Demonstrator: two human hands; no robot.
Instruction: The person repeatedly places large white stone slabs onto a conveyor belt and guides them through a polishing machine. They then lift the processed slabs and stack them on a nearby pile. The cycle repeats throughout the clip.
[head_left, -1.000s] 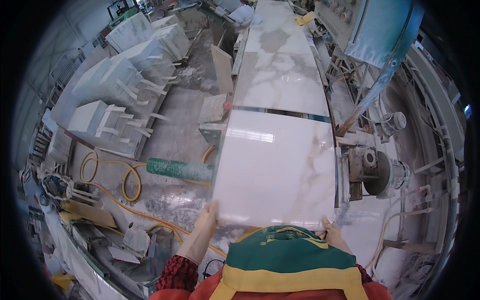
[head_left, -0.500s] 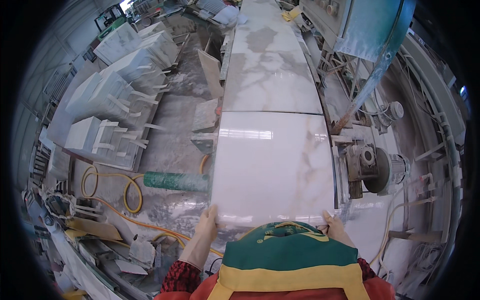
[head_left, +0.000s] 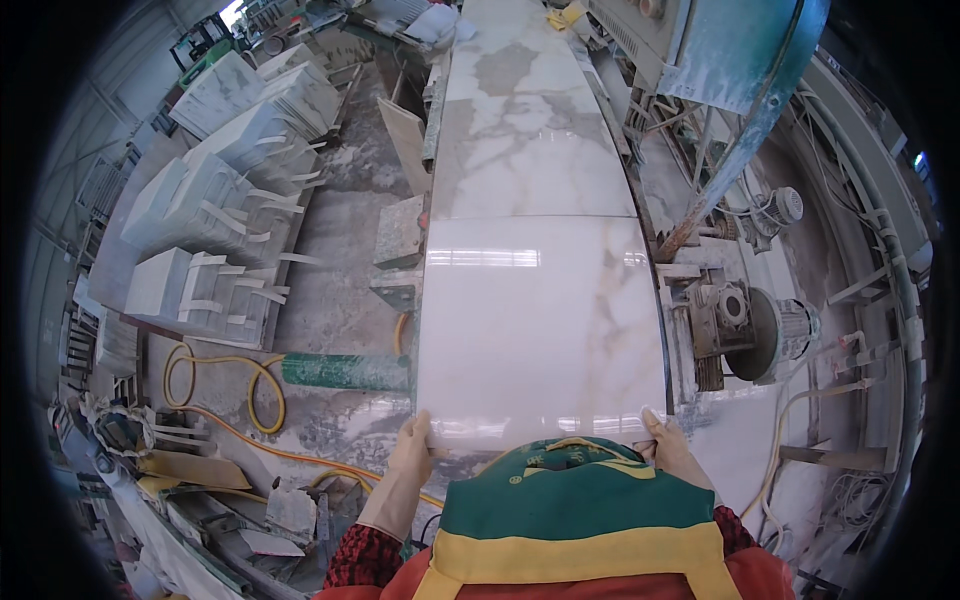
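Observation:
A polished white stone slab with brownish veins lies flat in front of me, its near edge close to my green and yellow apron. My left hand grips its near left corner, fingers mostly hidden under the edge. At the near right corner, my right hand holds on with the thumb on top. Beyond it lies a second slab with grey-brown patches, and the two edges meet along a thin seam.
On the left, stacks of cut stone slabs stand with pale straps. A green roller juts out beside the slab, near a yellow hose. An electric motor and a blue machine housing flank the right side.
The gap between the near slab and the far one has narrowed to a thin seam. Both hands keep their hold at the corners. The whole view has shifted slightly.

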